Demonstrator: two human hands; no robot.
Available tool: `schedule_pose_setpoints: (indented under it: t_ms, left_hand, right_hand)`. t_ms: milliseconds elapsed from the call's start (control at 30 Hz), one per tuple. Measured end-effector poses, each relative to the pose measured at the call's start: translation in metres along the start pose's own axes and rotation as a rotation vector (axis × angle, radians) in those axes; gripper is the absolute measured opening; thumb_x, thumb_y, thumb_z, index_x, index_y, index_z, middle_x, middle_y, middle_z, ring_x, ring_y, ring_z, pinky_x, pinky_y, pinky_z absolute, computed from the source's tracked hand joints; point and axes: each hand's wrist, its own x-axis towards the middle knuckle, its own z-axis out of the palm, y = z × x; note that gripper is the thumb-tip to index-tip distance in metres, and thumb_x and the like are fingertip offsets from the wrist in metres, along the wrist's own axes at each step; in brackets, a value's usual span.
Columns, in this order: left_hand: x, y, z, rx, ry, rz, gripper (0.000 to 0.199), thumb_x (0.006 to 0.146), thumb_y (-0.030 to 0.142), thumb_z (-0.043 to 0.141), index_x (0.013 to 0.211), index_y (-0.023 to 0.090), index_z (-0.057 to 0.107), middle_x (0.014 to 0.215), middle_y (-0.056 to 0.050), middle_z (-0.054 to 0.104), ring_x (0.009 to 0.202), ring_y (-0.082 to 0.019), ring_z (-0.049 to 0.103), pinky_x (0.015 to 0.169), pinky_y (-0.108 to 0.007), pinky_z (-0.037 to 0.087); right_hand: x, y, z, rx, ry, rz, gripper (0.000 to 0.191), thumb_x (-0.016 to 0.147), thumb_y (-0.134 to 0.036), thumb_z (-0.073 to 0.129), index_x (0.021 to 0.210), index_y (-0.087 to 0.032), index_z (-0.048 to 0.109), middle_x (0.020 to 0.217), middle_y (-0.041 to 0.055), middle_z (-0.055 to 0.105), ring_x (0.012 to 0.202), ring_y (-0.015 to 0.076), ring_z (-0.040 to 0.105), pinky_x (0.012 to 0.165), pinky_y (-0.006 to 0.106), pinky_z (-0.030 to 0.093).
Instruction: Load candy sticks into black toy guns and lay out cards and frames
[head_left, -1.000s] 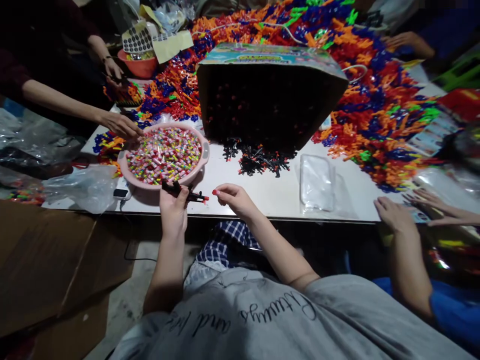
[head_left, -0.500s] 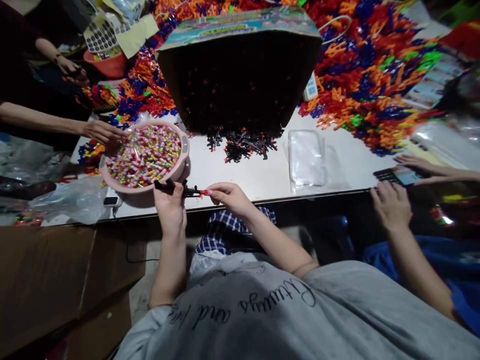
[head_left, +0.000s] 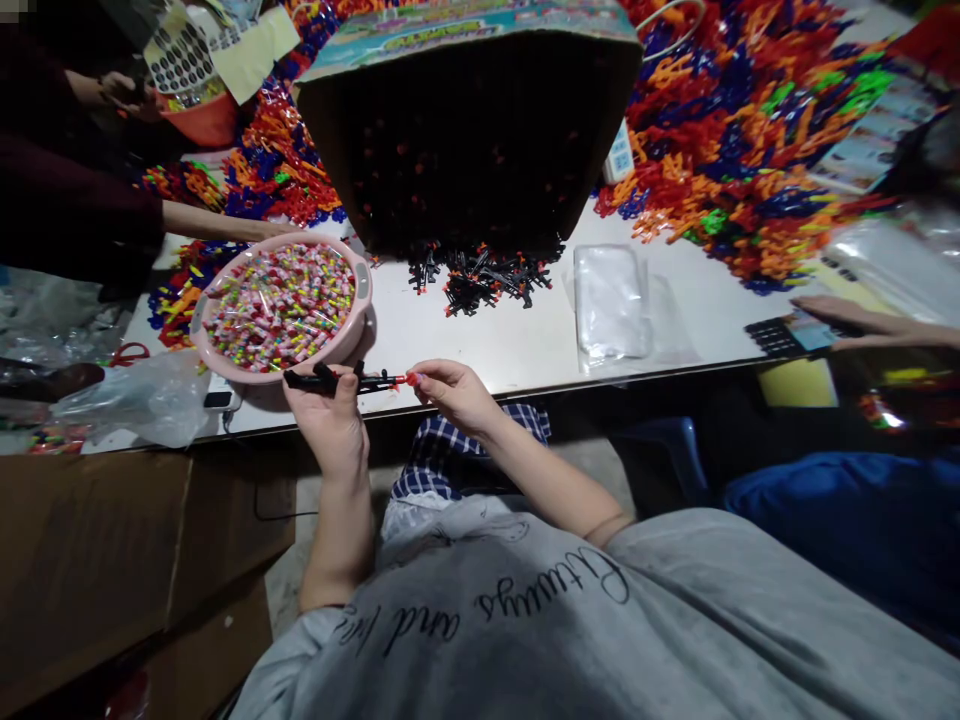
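1. While the left hand [head_left: 330, 420] grips the toy [head_left: 326, 378], its thumb pressed across the middle and its fingers curled beneath, the slim front end points toward the right hand [head_left: 461, 400].
2. The right thumb and forefinger are pinched on a small red piece [head_left: 412, 379] at the tip of the toy — whether it is fitted there or only touching, I cannot tell.
3. The toy lies nearly level by the near edge of the table [head_left: 465, 345], just beside the basin [head_left: 361, 318]; its thicker rear sits over the left fingers, its narrow front juts past the thumb.
4. It is black, gun-shaped and knobbly in outline, apparently hard plastic.
5. The basin is smooth pink plastic, rounded, and full of small, glossy, many-coloured bits [head_left: 281, 305].
6. The box [head_left: 480, 28] is printed cardboard, its dark mouth facing the person; black toys [head_left: 487, 280] lie tangled there — spiky, with red-orange tips.
7. Flat on the white table, the clear bags [head_left: 611, 310] look creased and shiny.
8. Behind, a heap [head_left: 727, 150] of orange, blue, red and green plastic shapes gleams.
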Motion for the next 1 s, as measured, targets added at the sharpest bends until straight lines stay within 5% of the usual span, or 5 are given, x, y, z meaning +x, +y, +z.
schedule_pose_setpoints:
  t_ms: [267,533,733,900,1000]
  left_hand:
    - [-0.005,0.004,-0.002,-0.037,-0.030,0.009,0.063,0.062,0.060,0.084,0.090,0.025,0.039,0.070,0.010,0.052,0.058,-0.007,0.057,0.061,-0.023,0.052]
    - [-0.005,0.004,-0.003,-0.103,-0.064,-0.053,0.062,0.060,0.063,0.083,0.088,0.026,0.043,0.068,0.010,0.052,0.055,-0.006,0.054,0.059,-0.020,0.049]
    - [-0.002,-0.002,-0.008,-0.229,-0.124,-0.200,0.057,0.056,0.056,0.089,0.084,0.025,0.049,0.068,0.010,0.053,0.056,-0.004,0.053,0.058,-0.016,0.048]
    - [-0.004,-0.007,-0.007,-0.261,-0.123,-0.292,0.053,0.056,0.056,0.089,0.084,0.025,0.055,0.070,0.009,0.052,0.054,-0.003,0.052,0.058,-0.015,0.048]
    - [-0.004,-0.008,-0.004,-0.261,-0.127,-0.301,0.054,0.056,0.055,0.089,0.084,0.025,0.055,0.070,0.009,0.053,0.054,-0.002,0.052,0.057,-0.015,0.047]
  right_hand:
    - [-0.011,-0.007,0.008,-0.165,0.056,-0.170,0.042,0.059,-0.060,0.085,0.082,-0.025,0.077,0.084,0.0014,0.071,0.079,0.0147,0.061,0.081,0.033,0.051]
    - [-0.021,-0.013,0.012,-0.270,-0.022,-0.409,0.020,0.079,-0.046,0.077,0.089,-0.028,0.078,0.086,0.0020,0.070,0.080,0.0145,0.061,0.078,0.033,0.049]
    - [-0.032,-0.021,0.018,-0.441,0.013,-0.437,0.015,0.083,-0.040,0.073,0.092,-0.029,0.078,0.087,0.0030,0.069,0.081,0.0170,0.060,0.079,0.036,0.052]
    - [-0.035,-0.026,0.021,-0.418,-0.004,-0.527,0.011,0.084,-0.031,0.073,0.094,-0.030,0.078,0.085,0.0020,0.069,0.080,0.0165,0.060,0.082,0.037,0.052]
    - [-0.032,-0.024,0.019,-0.358,0.004,-0.458,0.010,0.081,-0.034,0.075,0.090,-0.030,0.078,0.086,0.0019,0.069,0.080,0.0165,0.059,0.081,0.036,0.051]
